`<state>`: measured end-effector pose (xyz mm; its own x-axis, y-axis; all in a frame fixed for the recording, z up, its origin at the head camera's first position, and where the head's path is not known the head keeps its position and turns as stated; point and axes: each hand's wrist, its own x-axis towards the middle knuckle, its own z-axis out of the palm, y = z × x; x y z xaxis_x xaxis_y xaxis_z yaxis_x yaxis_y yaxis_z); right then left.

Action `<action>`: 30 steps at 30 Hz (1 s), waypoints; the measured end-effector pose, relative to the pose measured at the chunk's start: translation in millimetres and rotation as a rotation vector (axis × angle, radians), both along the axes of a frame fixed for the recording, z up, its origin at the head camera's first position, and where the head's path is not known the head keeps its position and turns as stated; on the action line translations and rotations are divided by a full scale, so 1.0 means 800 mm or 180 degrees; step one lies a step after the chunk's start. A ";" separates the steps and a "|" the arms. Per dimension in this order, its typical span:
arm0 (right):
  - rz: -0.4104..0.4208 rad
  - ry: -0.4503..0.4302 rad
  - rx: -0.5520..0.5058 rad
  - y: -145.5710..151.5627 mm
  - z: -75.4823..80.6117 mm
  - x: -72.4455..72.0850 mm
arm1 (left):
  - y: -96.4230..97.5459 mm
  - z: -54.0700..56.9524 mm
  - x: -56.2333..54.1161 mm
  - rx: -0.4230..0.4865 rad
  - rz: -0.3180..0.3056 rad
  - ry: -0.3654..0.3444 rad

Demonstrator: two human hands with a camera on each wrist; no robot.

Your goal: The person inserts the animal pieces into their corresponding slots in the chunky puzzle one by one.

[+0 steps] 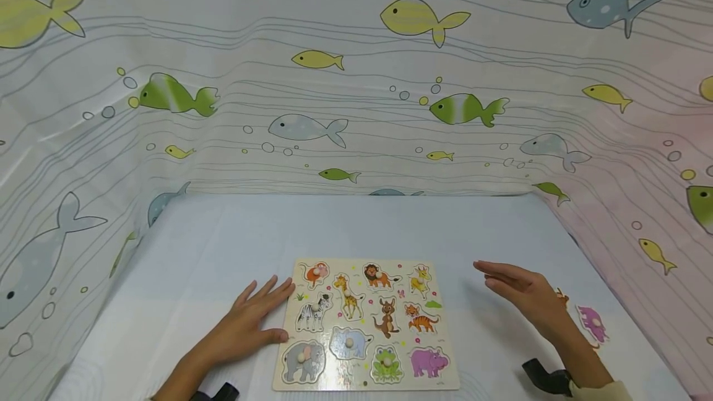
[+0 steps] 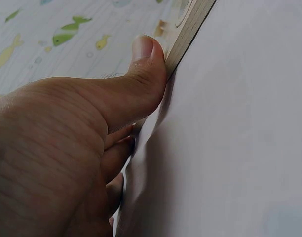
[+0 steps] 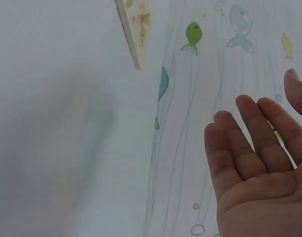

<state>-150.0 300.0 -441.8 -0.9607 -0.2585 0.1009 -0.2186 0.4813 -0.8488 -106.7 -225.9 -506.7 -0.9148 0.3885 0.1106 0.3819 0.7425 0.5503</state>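
Observation:
A wooden animal peg puzzle board point(image 1: 284, 361) lies flat on the white table, its pictures including a zebra point(image 1: 314, 313), a grey elephant point(image 1: 303, 362), a frog point(image 1: 387, 364) and a purple hippo point(image 1: 429, 362). My left hand point(image 1: 250, 320) spreads its fingers along the board's left side, with the fingertips and thumb at the edge. In the left wrist view, the thumb point(image 2: 143, 69) presses against the board's wooden edge point(image 2: 188, 37). To the right of the board, my right hand point(image 1: 520, 293) hovers with straight fingers; its palm point(image 3: 259, 197) is bare in the right wrist view.
Beyond my right forearm lie a purple animal piece point(image 1: 592, 323) and a brown piece point(image 1: 562, 296), partly hidden by the arm. A fish-patterned curtain point(image 1: 356, 91) closes off the back and sides of the white table point(image 1: 356, 224).

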 end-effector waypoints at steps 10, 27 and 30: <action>-0.0435 -0.0052 0.0349 0.056 0.002 0.029 | -0.001 0.000 0.000 -0.0028 0.0029 -0.0051; -0.0513 -0.0204 0.0383 0.141 -0.009 0.061 | -0.001 0.006 -0.001 0.0016 0.0000 -0.0087; -0.0720 -0.0423 0.0541 0.154 -0.012 0.067 | -0.001 0.003 -0.001 0.0028 -0.0034 -0.0045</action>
